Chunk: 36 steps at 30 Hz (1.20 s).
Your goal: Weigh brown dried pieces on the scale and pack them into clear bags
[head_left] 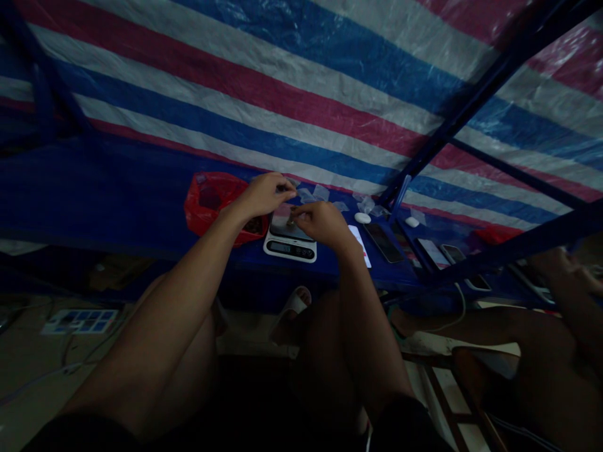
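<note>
My left hand is passing above the red tray, its fingers pinching together, on what I cannot tell. My right hand is pinching a small, light-looking bit by the fingertips just above the kitchen scale, while thin plastic bags are lying just beyond.

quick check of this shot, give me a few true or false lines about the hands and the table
The left hand is above a digital scale: true.
The right hand wears a glove: false, it is bare.
The red basket is to the right of the scale: false, it is to the left.
Phones lie on the blue table to the right of the scale: true.
</note>
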### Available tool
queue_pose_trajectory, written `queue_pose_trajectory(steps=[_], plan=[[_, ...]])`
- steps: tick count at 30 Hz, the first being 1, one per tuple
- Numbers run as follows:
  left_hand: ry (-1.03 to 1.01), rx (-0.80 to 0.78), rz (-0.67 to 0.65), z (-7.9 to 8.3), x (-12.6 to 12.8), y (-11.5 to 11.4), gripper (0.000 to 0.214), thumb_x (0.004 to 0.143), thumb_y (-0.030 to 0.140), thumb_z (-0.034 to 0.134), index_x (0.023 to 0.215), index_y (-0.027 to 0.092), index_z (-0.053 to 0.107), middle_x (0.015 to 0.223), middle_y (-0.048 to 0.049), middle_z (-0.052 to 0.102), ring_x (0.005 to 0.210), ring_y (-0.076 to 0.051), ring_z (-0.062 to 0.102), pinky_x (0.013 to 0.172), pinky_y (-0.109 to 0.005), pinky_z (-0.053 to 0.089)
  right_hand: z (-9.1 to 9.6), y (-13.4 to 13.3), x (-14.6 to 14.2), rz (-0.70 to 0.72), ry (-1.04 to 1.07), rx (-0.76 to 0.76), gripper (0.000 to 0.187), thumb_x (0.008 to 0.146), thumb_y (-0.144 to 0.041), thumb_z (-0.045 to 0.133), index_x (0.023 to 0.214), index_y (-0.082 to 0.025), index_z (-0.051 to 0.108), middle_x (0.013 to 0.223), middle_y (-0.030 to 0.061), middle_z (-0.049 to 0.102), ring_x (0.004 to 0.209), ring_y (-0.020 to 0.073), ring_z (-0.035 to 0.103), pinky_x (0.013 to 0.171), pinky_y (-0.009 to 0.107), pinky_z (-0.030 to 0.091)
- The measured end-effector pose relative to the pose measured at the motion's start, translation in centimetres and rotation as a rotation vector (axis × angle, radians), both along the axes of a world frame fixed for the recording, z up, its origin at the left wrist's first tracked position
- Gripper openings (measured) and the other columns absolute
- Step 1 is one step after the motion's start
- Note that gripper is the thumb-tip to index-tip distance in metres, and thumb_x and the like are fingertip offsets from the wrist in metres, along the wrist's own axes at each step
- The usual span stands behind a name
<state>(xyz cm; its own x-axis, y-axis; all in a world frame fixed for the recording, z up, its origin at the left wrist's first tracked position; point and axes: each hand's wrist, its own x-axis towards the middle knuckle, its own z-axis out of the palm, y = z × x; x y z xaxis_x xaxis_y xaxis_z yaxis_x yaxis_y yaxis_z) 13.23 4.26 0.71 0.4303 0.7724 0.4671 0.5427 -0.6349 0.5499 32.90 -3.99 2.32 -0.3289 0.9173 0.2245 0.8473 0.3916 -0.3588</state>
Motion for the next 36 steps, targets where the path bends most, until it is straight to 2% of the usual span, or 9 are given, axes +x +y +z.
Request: queue_pose_trajectory(steps=[5, 10, 13, 16, 21, 27, 31, 36], plan=[[0.028, 0.073, -0.072, -0.2, 0.3, -0.6, 0.018, 0.098, 0.026, 0.071, 0.103, 0.019, 0.086, 0.109, -0.0084, 0.081, 0.105, -0.024, 0.073, 0.100, -0.037, 0.055, 0.6, -0.8, -2.3, -0.085, -0.322, 0.003, 0.036, 0.102, -0.024, 0.056, 0.126, -0.023, 0.083, 0.117, 0.0158, 0.082, 0.110, 0.0338, 0.076, 0.096, 0.047, 0.057], [0.053, 0.112, -0.105, -0.9, 0.7, -0.3, 0.016, 0.096, 0.025, 0.076, 0.105, 0.020, 0.087, 0.110, -0.0084, 0.081, 0.106, -0.025, 0.073, 0.101, -0.039, 0.054, 0.3, -0.9, -3.6, -0.128, -0.418, -0.054, 0.037, 0.105, -0.022, 0.052, 0.129, -0.017, 0.079, 0.124, 0.0193, 0.080, 0.115, 0.0360, 0.076, 0.099, 0.048, 0.059], [0.051, 0.117, -0.091, -1.0, 0.6, -0.3, 0.016, 0.096, 0.024, 0.075, 0.105, 0.020, 0.087, 0.110, -0.0086, 0.081, 0.107, -0.025, 0.073, 0.100, -0.039, 0.054, 0.4, -1.1, -3.9, -0.150, -0.428, -0.050, 0.037, 0.107, -0.022, 0.049, 0.128, -0.013, 0.077, 0.122, 0.0209, 0.081, 0.114, 0.0357, 0.077, 0.098, 0.046, 0.059], [0.059, 0.108, -0.077, -0.9, 0.4, -0.4, 0.016, 0.096, 0.024, 0.075, 0.104, 0.018, 0.087, 0.110, -0.0094, 0.081, 0.106, -0.025, 0.073, 0.099, -0.038, 0.054, 0.4, -1.1, -3.7, -0.166, -0.422, -0.047, 0.037, 0.108, -0.022, 0.046, 0.124, -0.015, 0.078, 0.119, 0.0204, 0.081, 0.114, 0.0356, 0.078, 0.098, 0.046, 0.059], [0.081, 0.090, -0.057, -0.9, 0.3, -0.5, 0.017, 0.098, 0.027, 0.073, 0.103, 0.019, 0.087, 0.109, -0.0100, 0.081, 0.106, -0.026, 0.073, 0.099, -0.038, 0.054, -0.1, -0.6, -2.1, -0.153, -0.301, -0.064, 0.029, 0.104, -0.024, 0.058, 0.119, -0.018, 0.081, 0.112, 0.0223, 0.081, 0.111, 0.0386, 0.077, 0.098, 0.051, 0.057], [0.105, 0.068, -0.052, -0.9, 0.6, -0.8, 0.018, 0.099, 0.028, 0.070, 0.102, 0.019, 0.086, 0.107, -0.0098, 0.081, 0.104, -0.025, 0.072, 0.099, -0.039, 0.053, -1.0, -0.2, -0.3, -0.130, -0.192, -0.053, 0.019, 0.093, -0.021, 0.069, 0.105, -0.021, 0.084, 0.093, 0.0155, 0.081, 0.096, 0.0330, 0.076, 0.092, 0.046, 0.058], [0.121, 0.055, -0.060, -0.8, 0.8, -1.0, 0.020, 0.099, 0.027, 0.068, 0.102, 0.018, 0.086, 0.107, -0.0104, 0.082, 0.103, -0.025, 0.073, 0.097, -0.038, 0.054, -0.9, -0.3, -0.5, -0.122, -0.179, -0.088, 0.018, 0.091, -0.029, 0.075, 0.104, -0.023, 0.085, 0.095, 0.0142, 0.081, 0.097, 0.0332, 0.076, 0.090, 0.046, 0.058], [0.150, 0.009, -0.015, -0.1, -0.5, -1.0, 0.025, 0.099, 0.030, 0.064, 0.104, 0.017, 0.086, 0.108, -0.0101, 0.083, 0.100, -0.025, 0.074, 0.094, -0.036, 0.054, -0.9, -0.2, -0.6, -0.151, -0.192, -0.075, 0.021, 0.093, -0.024, 0.067, 0.104, -0.020, 0.085, 0.096, 0.0161, 0.082, 0.093, 0.0312, 0.076, 0.086, 0.042, 0.057]])
